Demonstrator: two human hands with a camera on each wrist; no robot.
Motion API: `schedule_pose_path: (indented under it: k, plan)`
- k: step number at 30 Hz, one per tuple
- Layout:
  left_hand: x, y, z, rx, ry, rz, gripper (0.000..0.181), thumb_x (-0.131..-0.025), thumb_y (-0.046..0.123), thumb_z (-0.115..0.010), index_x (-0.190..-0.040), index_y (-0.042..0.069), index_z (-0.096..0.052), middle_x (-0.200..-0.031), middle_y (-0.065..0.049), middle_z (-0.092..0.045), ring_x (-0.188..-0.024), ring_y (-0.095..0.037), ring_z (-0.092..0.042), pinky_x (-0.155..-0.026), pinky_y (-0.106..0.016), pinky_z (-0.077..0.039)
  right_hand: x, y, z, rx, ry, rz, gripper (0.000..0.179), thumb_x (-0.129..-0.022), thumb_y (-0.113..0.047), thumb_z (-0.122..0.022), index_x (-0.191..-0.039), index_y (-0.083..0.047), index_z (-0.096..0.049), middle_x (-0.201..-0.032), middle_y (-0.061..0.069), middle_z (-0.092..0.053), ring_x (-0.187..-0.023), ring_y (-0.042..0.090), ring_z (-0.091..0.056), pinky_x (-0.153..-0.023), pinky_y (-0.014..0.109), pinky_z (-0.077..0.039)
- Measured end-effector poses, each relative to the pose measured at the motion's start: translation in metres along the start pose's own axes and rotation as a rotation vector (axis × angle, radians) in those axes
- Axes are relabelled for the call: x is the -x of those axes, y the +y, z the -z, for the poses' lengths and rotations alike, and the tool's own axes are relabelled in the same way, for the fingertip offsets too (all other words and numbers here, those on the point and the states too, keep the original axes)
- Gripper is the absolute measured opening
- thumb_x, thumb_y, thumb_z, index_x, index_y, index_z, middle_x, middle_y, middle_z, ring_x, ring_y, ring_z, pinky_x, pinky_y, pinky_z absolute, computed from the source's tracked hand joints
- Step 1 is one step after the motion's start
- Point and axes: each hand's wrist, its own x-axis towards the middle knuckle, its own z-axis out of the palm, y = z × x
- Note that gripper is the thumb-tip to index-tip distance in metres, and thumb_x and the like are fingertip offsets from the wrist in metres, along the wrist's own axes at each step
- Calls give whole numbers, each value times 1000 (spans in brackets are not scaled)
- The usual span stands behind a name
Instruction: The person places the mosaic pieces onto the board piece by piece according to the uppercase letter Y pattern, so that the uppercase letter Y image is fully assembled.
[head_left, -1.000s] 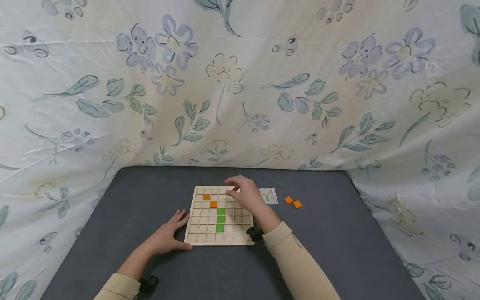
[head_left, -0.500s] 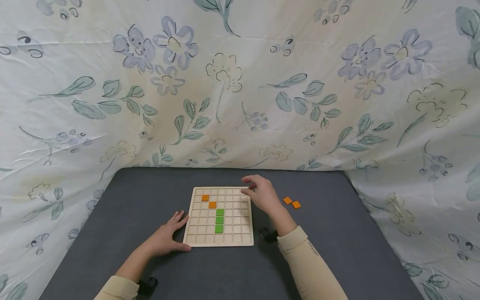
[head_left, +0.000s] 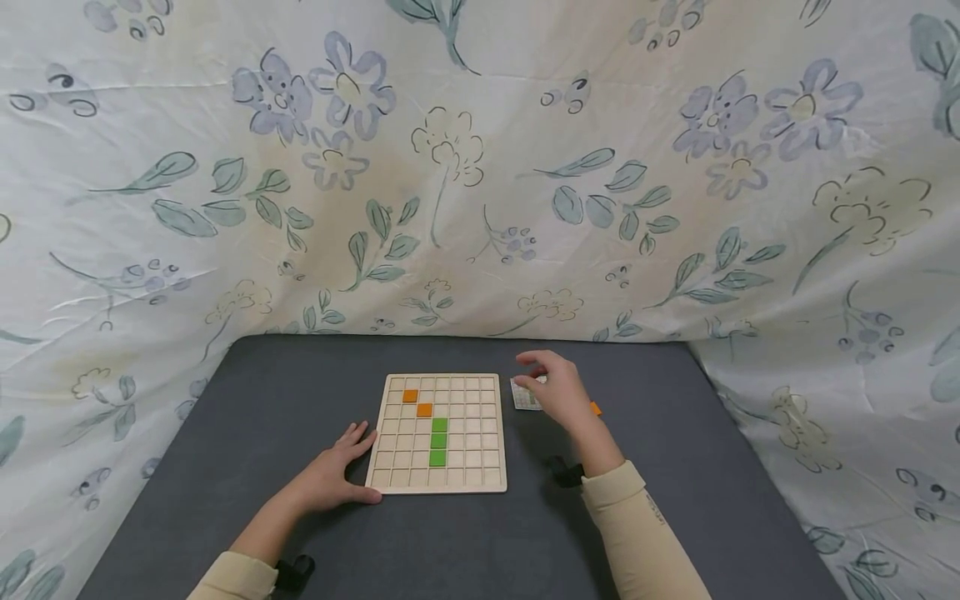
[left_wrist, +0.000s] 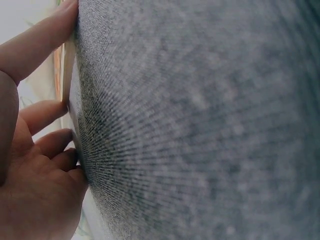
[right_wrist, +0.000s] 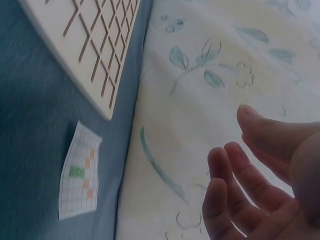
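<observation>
A pale wooden grid board (head_left: 474, 442) lies on the table, holding two orange square tiles (head_left: 424, 410) set diagonally and a column of green tiles (head_left: 438, 442). My left hand (head_left: 333, 475) is at the board's left side, thumb by the near corner and fingertips along the edge; the left wrist view shows the fingers (left_wrist: 45, 35) at the rim. Above a small printed pattern card (head_left: 523, 398) hovers my right hand (head_left: 558, 387), thumb and fingers apart with nothing between them. The right wrist view has the card (right_wrist: 77, 190) below that hand (right_wrist: 260, 190).
An orange tile (head_left: 596, 408) peeks out from behind the right hand, right of the card. The dark grey table (head_left: 450, 546) meets a floral cloth (head_left: 480, 208) at its back and sides.
My right hand has moved right, from above the board to above the card, hiding part of the card and the loose orange tiles. The left hand stays at the board.
</observation>
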Motion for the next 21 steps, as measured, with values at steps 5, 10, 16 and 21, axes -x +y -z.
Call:
schedule_pose_path:
  k: [5, 10, 16, 21]
  plan:
    - [0, -1, 0, -5, -1, 6, 112, -70, 51, -89, -158, 9, -34, -168, -18, -18, -155, -43, -8, -112, -73, -24, 2, 11, 10, -10, 18, -8, 39, -91, -14, -77, -128, -10, -68, -123, 11, -67, -100, 26, -66, -72, 38, -53]
    - [-1, 0, -1, -9, -4, 1, 112, -70, 52, -89, -158, 9, -34, -168, -18, -18, -155, -43, -8, -112, -73, -24, 5, 25, 21, 9, 36, -22, 38, -91, -12, -76, -128, -9, -68, -124, 13, -67, -102, 28, -66, -71, 38, -53]
    - [-1, -1, 0, -6, -2, -1, 112, -70, 51, -89, -158, 9, -34, -168, -17, -18, -155, -43, -8, -112, -72, -24, 9, 37, 33, 14, 49, -78, 38, -91, -14, -76, -128, -11, -68, -126, 11, -67, -103, 28, -65, -69, 37, -54]
    - [-1, -3, 0, -11, -1, -1, 112, -70, 51, -89, -158, 9, -34, -168, -17, -18, -155, -43, -9, -112, -73, -24, 12, 50, 42, 26, 52, -107, 40, -91, -15, -76, -129, -10, -67, -126, 13, -67, -105, 30, -65, -70, 36, -55]
